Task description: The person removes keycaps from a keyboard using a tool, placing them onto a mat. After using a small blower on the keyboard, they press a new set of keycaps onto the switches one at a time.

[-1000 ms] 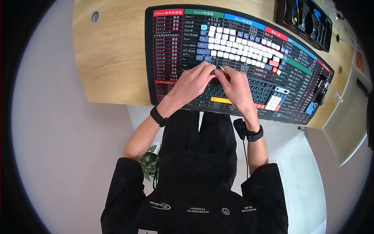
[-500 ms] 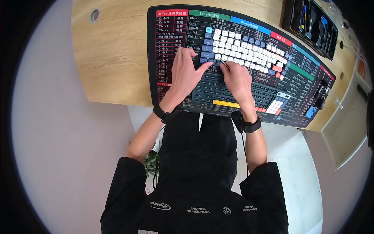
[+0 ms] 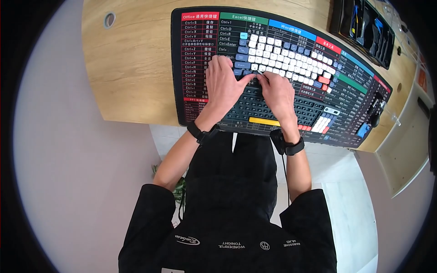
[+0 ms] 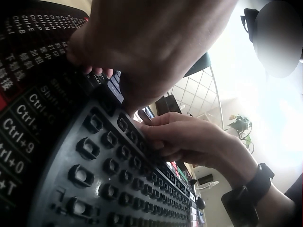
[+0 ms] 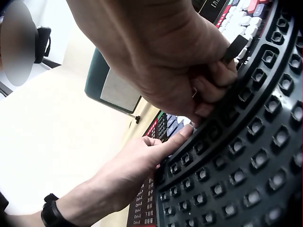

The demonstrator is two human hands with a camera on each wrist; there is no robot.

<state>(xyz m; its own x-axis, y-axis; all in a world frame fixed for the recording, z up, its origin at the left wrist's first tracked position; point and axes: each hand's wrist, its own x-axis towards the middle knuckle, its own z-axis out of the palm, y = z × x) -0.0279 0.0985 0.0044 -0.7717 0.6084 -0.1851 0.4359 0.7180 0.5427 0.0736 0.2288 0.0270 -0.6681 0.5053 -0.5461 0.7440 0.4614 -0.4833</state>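
Observation:
A dark keyboard (image 3: 255, 105), most of its switches bare, lies below a group of loose white and blue keycaps (image 3: 289, 61). At its upper edge my right hand (image 3: 278, 96) pinches a slim tool, whose dark flat end (image 5: 236, 46) sticks out of the fist in the right wrist view. My left hand (image 3: 223, 88) is spread at the left, its thumb stretched out to the keyboard's edge beside the right fingertips. The other left fingers rest near the blue keycaps. Fingers hide the tool's working end; I cannot tell whether a keycap is under it.
A large printed shortcut mat (image 3: 200, 68) lies beneath everything on the wooden desk (image 3: 132, 59). A yellow space bar (image 3: 264, 121) is on the keyboard's front row, with a white keypad block (image 3: 322, 125) to its right. A black tool case (image 3: 364, 32) stands at the back right, a black mouse (image 3: 375, 119) at the right.
One second ago both hands' fingertips met above the keyboard. My left hand has since opened out to the left, thumb extended; the right hand has moved slightly, still pinching the slim tool.

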